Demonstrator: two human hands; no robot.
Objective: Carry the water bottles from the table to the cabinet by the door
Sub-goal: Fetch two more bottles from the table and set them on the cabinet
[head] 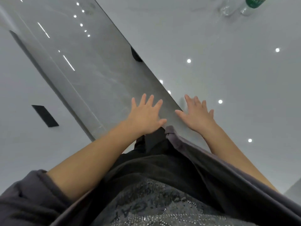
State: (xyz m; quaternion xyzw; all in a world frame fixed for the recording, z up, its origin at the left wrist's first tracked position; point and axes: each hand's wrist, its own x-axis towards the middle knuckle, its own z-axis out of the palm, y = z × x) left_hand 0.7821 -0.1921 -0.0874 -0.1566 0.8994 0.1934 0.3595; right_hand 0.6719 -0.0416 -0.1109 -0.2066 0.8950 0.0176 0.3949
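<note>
Both hands empty, left hand [146, 115] and right hand [197, 115] spread flat-fingered, likely readying a reach; two clear plastic water bottles [250, 5], one green-labelled, stand well apart on the glossy pale-grey table [228, 75].

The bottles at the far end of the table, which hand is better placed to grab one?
Probably the right hand: it's open over the table, on the bottles' side. The left hand hangs open past the table's edge.
</note>
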